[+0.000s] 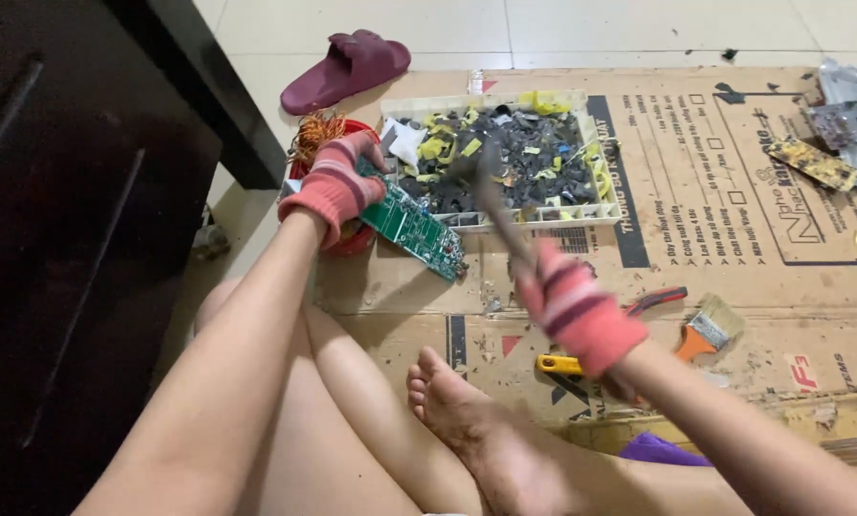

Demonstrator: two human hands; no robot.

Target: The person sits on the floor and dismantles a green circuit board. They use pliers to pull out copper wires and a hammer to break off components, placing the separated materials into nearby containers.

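Head view: my gloved left hand (335, 186) pinches a green circuit board (412, 227) at its end, over cardboard (734, 220). My right hand (576, 308) is fisted round a blurred hammer (490, 191), raised before a tray (596, 205) of scraps.

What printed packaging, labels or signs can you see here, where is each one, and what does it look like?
Flattened cardboard box: spread on the floor as a work mat, brown with dark blue print and checkbox squares.
Second cardboard sheet: nearer the person, brown with small red marks.
No screens or signs in view.
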